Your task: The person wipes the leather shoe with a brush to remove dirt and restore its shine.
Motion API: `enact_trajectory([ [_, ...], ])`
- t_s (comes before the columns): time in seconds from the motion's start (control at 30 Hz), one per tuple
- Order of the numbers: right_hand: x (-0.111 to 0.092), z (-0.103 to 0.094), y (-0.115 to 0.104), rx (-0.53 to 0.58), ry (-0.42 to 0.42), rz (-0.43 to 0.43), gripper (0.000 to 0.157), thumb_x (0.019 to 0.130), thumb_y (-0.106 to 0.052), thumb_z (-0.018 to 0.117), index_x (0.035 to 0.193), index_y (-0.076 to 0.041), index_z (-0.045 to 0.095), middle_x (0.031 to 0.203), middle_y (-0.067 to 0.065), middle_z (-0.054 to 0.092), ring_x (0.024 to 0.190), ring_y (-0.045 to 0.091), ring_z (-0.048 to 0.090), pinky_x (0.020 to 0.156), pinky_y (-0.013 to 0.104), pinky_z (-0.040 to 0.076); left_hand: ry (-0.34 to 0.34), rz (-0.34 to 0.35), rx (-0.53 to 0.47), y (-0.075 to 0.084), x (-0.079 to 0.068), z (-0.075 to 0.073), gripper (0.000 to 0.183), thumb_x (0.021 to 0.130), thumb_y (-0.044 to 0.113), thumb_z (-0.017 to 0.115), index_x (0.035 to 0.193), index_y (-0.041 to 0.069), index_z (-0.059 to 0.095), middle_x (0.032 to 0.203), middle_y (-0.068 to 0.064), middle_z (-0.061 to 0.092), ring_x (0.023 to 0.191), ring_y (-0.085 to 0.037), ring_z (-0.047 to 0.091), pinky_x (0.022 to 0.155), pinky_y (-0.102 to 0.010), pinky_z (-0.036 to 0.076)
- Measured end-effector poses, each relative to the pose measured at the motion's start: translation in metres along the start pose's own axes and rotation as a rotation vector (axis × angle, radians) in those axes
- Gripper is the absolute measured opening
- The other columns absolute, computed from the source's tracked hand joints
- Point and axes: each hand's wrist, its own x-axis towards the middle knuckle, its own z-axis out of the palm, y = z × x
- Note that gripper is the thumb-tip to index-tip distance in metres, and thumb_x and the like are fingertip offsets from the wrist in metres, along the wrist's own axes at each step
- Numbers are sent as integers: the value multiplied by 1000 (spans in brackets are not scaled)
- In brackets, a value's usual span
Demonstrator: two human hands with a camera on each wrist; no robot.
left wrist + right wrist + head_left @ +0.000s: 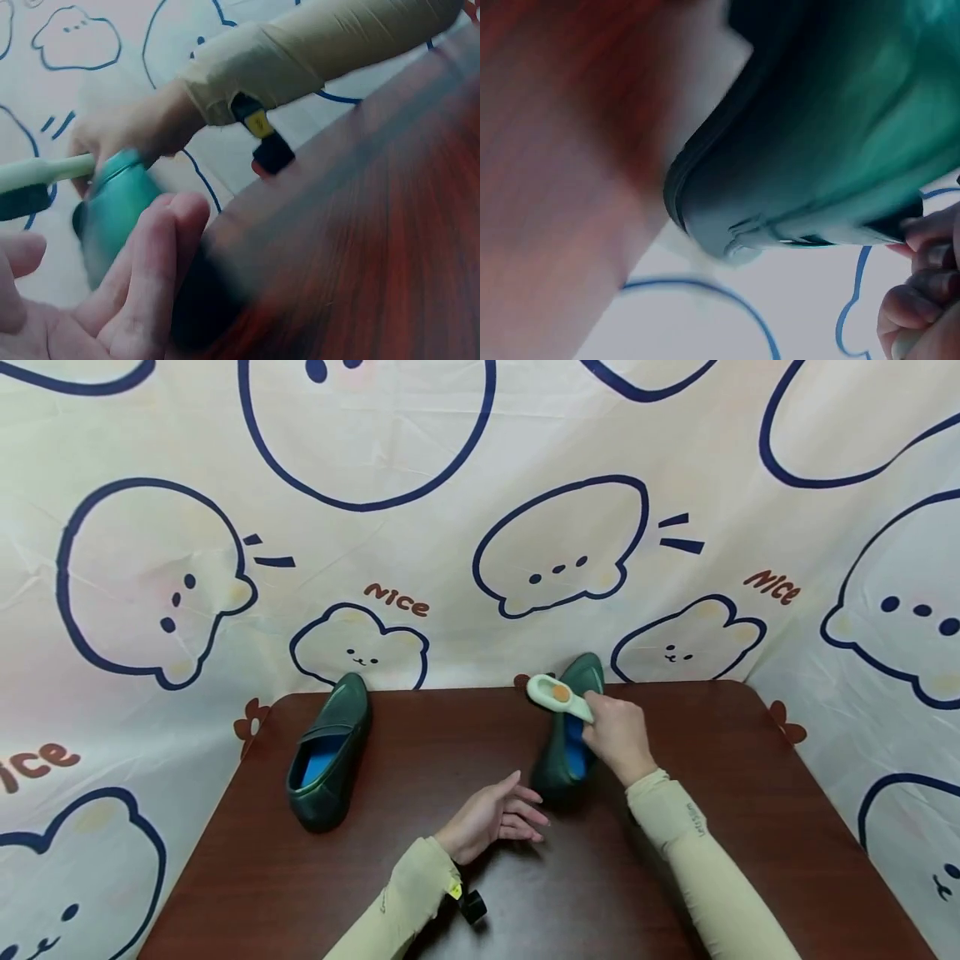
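Note:
My right hand (621, 733) grips the handle of a pale green brush (542, 690) with an orange oval on its back. Dark bristles show under the brush head (22, 201) in the left wrist view. It is over the right-hand green loafer (553, 764), which has a blue insole and its toe toward the wall. Near the heel of that loafer, my left hand (495, 818) is held palm inward, fingers loosely bent, with nothing in it. The loafer's side (840, 142) fills much of the right wrist view. A matching loafer (351, 760) stands apart at the left.
The brown wooden table (450, 735) meets a cloth backdrop (450, 552) with blue cartoon outlines at its far edge, and more cloth hangs at both sides. A small black camera (472, 907) is strapped at the left wrist.

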Motion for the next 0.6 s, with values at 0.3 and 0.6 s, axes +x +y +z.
enact_trajectory([
  [0.3,-8,-44,60,-95,-124,-46,35,72,12,73,70,-13,48,59,0,43,54,19,40,53,34,34,-135,25,106,5,12,20,50,109,36,51,144,0,51,117,-18,74,87,-25,78,89,-43,61],
  [0.6,-10,-68,71,-121,-269,-7,28,76,8,73,72,-12,55,58,0,43,55,18,41,55,33,35,-191,15,184,1,16,35,42,109,29,54,143,5,56,121,-25,72,86,-26,76,89,-46,61],
])
